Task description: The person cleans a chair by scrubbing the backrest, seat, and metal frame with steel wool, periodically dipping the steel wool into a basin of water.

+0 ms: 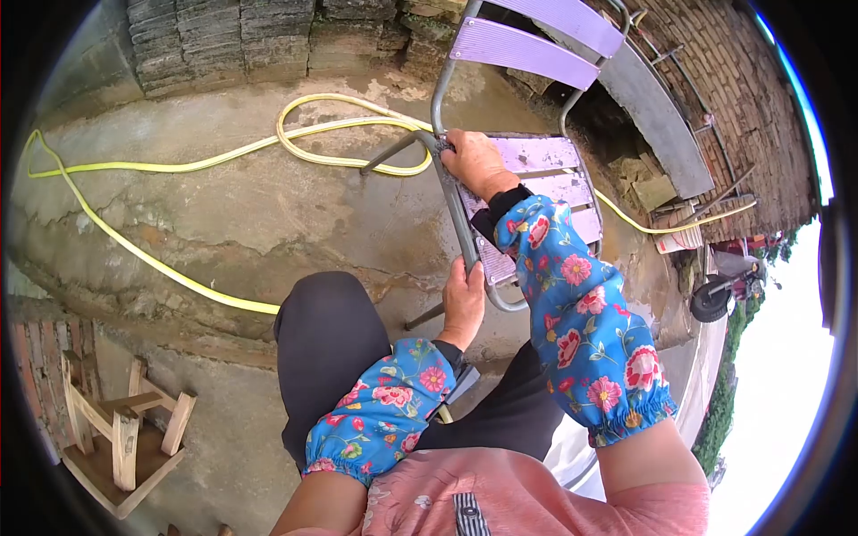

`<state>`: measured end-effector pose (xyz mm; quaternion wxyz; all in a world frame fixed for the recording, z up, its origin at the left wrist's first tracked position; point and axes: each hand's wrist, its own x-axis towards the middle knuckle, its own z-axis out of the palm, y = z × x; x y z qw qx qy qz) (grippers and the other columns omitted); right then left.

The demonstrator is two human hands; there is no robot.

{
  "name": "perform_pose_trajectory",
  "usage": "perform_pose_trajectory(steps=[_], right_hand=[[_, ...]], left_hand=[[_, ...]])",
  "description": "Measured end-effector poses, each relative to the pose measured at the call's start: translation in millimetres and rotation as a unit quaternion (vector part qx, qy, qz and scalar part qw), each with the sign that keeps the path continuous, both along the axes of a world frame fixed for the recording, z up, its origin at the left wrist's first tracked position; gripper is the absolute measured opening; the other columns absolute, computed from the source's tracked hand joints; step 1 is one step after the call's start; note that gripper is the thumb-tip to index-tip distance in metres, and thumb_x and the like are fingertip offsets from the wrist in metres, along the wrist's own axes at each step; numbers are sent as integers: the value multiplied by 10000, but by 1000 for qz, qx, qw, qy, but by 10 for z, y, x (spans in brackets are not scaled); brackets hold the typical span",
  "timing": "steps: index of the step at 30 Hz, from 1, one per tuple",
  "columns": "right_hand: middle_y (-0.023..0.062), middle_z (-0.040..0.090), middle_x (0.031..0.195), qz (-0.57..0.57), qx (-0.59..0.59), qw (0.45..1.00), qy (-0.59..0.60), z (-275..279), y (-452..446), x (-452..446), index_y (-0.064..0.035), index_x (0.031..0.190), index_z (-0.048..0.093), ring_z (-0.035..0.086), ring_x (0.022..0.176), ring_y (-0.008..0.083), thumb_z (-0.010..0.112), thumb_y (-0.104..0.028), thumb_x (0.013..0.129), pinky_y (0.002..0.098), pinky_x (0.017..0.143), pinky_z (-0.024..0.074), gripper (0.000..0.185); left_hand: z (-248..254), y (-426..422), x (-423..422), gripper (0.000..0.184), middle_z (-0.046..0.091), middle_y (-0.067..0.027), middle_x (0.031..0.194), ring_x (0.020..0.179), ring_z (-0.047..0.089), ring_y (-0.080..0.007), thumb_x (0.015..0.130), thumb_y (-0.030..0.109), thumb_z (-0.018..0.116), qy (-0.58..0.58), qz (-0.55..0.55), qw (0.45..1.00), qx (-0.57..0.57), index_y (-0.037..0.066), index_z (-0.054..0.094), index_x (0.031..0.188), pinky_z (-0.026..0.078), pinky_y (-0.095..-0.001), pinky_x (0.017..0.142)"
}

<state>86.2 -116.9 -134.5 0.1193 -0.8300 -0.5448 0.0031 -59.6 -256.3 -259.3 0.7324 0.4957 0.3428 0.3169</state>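
Note:
A metal-framed chair point(527, 188) with lilac slats stands in front of me, dark wet specks on its seat. My left hand point(463, 304) is closed around the grey tube at the seat's near corner, thumb on top. Farther up the same side rail, my right hand point(474, 161) is closed at the joint of seat and backrest. Its fingertips are partly hidden, and I cannot make out whether a small thing lies under them. Blue floral sleeve covers point(581, 313) reach over both forearms to dark cuffs.
A yellow hose point(170, 167) loops over the wet concrete and passes behind the chair. A wooden stool point(125, 438) lies upside down at lower left. Stacked slabs point(214, 45) line the back. At right are a brick wall point(742, 98), a grey slab point(657, 125) and a wheel point(710, 301).

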Motion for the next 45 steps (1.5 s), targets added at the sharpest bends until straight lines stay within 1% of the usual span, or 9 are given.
perform_pose_trajectory(steps=[4, 8, 13, 15, 23, 25, 30, 40, 45], right_hand=[[239, 647, 830, -17, -3, 1000, 8, 11, -252, -132, -39, 930, 635, 618, 837, 426, 618, -222, 797, 491, 767, 485, 227], [226, 655, 853, -8, -66, 997, 30, 121, -685, -274, -47, 941, 639, 622, 867, 414, 657, -212, 784, 485, 776, 487, 228], [186, 670, 893, 6, -95, 995, -38, 274, -430, 34, -77, 955, 649, 636, 881, 380, 667, -204, 771, 464, 779, 503, 224], [171, 670, 908, 8, 36, 998, -47, 285, -85, 203, -85, 955, 636, 638, 889, 360, 665, -215, 784, 462, 774, 502, 216], [155, 679, 955, -38, -23, 999, -17, 14, 485, 195, -123, 990, 680, 639, 947, 333, 646, -220, 795, 438, 829, 508, 220], [169, 683, 945, 28, -151, 988, -4, 252, 472, 236, -111, 985, 700, 642, 941, 340, 661, -227, 785, 437, 842, 506, 234], [205, 671, 812, -73, 292, 952, 49, 387, 507, 431, -16, 949, 675, 666, 774, 333, 716, -231, 751, 379, 753, 519, 295], [198, 678, 951, -109, 78, 989, 68, -60, 480, 558, -63, 997, 695, 641, 946, 351, 736, -254, 729, 426, 863, 500, 332], [211, 673, 823, -102, 315, 936, 123, 346, 653, 405, -19, 906, 677, 653, 820, 361, 752, -270, 723, 403, 778, 513, 320]], left_hand=[[-30, -29, 33, 253, 622, -189, 816, 772, 621, -347, 937, 221, 528, -11, -19, 999, -50, 18, 538, 1087, 470, -423, 692], [-190, -128, 80, 124, 521, 36, 752, 621, 450, -45, 960, 128, 526, -10, 20, 1000, 5, 17, 531, 1015, 391, -227, 534], [-94, -28, 13, 166, 534, 17, 739, 608, 470, -60, 972, 182, 516, 15, -8, 1000, 8, 19, 524, 1001, 402, -241, 528], [14, 28, -42, 312, 623, -223, 867, 852, 609, -399, 956, 311, 501, 45, -40, 998, -5, 6, 510, 1021, 454, -460, 750], [120, -20, -100, 290, 613, -201, 811, 799, 616, -380, 960, 299, 508, 73, -45, 996, -6, 16, 509, 1020, 461, -456, 716], [14, 10, -7, 207, 506, -1, 703, 575, 448, -63, 986, 233, 498, -6, -13, 1000, -3, 32, 496, 935, 381, -258, 498], [30, -34, 7, 217, 525, -20, 706, 570, 464, -87, 986, 239, 501, 26, -4, 1000, 11, 27, 480, 941, 387, -276, 498], [197, 71, 38, 222, 494, -27, 698, 609, 467, -101, 994, 251, 495, 41, -46, 998, 21, 40, 460, 932, 405, -296, 541], [238, 63, -53, 285, 594, -199, 759, 735, 603, -383, 967, 295, 509, 50, -48, 997, -23, 12, 476, 973, 445, -466, 667]])
